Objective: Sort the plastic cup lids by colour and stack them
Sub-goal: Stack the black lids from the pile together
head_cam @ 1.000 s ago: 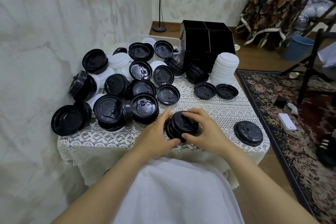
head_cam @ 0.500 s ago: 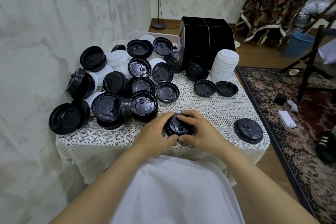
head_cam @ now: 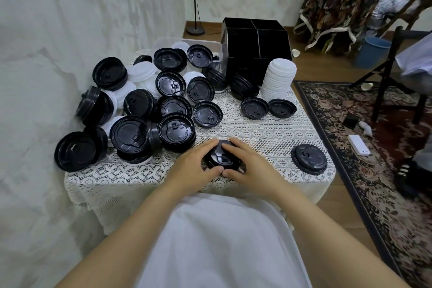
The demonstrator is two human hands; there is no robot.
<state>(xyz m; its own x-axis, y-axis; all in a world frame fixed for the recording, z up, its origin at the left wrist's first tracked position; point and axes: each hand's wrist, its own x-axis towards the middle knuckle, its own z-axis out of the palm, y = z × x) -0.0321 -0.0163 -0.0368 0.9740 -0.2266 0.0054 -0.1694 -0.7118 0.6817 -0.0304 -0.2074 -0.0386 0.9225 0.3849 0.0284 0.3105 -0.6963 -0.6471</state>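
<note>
A short stack of black lids [head_cam: 222, 158] sits on the lace tablecloth [head_cam: 257, 133] near the front edge. My left hand [head_cam: 195, 166] cups its left side and my right hand [head_cam: 247, 163] covers its right side and top, thumbs meeting in front. A tall stack of white lids [head_cam: 279, 79] stands at the back right. A jumbled heap of black lids [head_cam: 152, 110] with white lids [head_cam: 142, 72] mixed in fills the left half. One black lid [head_cam: 309, 158] lies alone at the front right; two black lids [head_cam: 268, 107] lie upside down before the white stack.
A black divided organiser box [head_cam: 254, 40] stands at the back of the table, a clear plastic tub [head_cam: 210, 44] beside it. The wall runs along the left. A patterned rug [head_cam: 374, 147], a dark chair [head_cam: 397, 65] and a blue bucket [head_cam: 374, 51] are on the right.
Both hands have closed in tighter over the black lid stack and pressed it down flatter onto the cloth. The other lids have not moved.
</note>
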